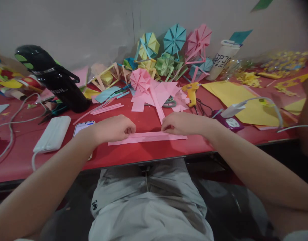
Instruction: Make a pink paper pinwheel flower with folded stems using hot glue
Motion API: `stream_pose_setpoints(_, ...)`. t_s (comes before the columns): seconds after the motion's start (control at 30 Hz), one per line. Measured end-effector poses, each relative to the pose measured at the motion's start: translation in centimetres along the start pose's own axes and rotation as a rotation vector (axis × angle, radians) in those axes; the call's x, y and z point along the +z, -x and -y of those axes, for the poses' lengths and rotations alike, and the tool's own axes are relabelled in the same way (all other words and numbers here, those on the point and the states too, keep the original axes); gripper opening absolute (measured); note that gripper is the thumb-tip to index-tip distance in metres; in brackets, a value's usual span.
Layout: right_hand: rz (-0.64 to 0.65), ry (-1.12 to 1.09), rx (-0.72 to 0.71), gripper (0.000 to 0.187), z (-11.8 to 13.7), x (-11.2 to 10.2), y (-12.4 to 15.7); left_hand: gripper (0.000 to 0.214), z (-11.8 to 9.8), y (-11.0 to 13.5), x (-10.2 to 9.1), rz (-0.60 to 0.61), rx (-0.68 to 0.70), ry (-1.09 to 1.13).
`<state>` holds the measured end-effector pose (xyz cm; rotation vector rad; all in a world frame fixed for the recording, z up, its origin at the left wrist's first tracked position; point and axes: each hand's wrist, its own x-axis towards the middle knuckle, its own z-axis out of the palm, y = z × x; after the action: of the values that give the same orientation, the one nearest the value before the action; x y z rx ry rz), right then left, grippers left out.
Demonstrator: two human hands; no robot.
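Note:
A long pink paper strip [147,138] lies flat near the table's front edge, with a fold line along its length. The curled fingers of my left hand [117,128] pinch its far edge left of the middle. My right hand [177,124] is closed in the same way on that edge, right of the middle. The fingertips of both hands are partly hidden. Just beyond the strip is a pink folded paper umbrella [140,81] with a long pink paper handle [156,103], which runs down towards my right hand.
Several coloured paper umbrellas [174,38] stand against the wall. On the left are a black bottle [61,85], a white power bank [52,134] and a phone [84,125], partly under my left arm. A yellow glue gun [192,93] and yellow paper sheets [234,100] lie right.

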<state>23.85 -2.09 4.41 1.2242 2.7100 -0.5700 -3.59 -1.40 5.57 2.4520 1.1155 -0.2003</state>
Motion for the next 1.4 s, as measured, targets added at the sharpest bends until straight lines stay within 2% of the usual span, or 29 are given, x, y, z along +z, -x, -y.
stream_pose_setpoints(0.2,-0.015,0.207,0.034,0.026,2.6,0.4,1.4,0.028,-1.8,1.6,1.1,-0.062,-0.021,-0.233)
stream_pose_setpoints(0.43,-0.053,0.382,0.104,0.032,4.8,2.3,2.7,0.036,-3.5,3.3,3.2,-0.016,-0.137,-0.413)
stream_pose_setpoints(0.57,-0.077,0.374,0.141,0.032,5.9,3.4,3.2,0.038,-4.2,4.1,4.5,-0.066,-0.173,-0.405)
stream_pose_setpoints(0.7,-0.197,0.323,0.175,0.032,7.0,4.9,3.1,0.034,-5.4,4.4,5.7,-0.154,-0.169,-0.415)
stream_pose_setpoints(0.83,-0.336,0.238,0.155,0.033,8.2,6.7,2.3,0.031,-6.4,4.0,6.7,-0.282,-0.124,-0.387)
stream_pose_setpoints(1.03,-0.432,0.142,0.193,0.027,9.5,8.0,0.8,0.024,-7.0,2.8,7.4,-0.349,-0.115,-0.217)
stream_pose_setpoints(1.13,-0.451,0.107,0.214,0.024,9.5,8.1,0.6,0.024,-6.8,2.5,7.7,-0.391,-0.116,-0.139)
stream_pose_setpoints(1.23,-0.465,0.102,0.214,0.025,9.1,8.2,1.2,0.033,-6.3,2.7,8.1,-0.423,-0.104,-0.077)
stream_pose_setpoints(1.4,-0.454,0.077,0.274,0.028,7.5,8.0,2.9,0.034,-5.3,3.8,7.8,-0.408,-0.159,-0.053)
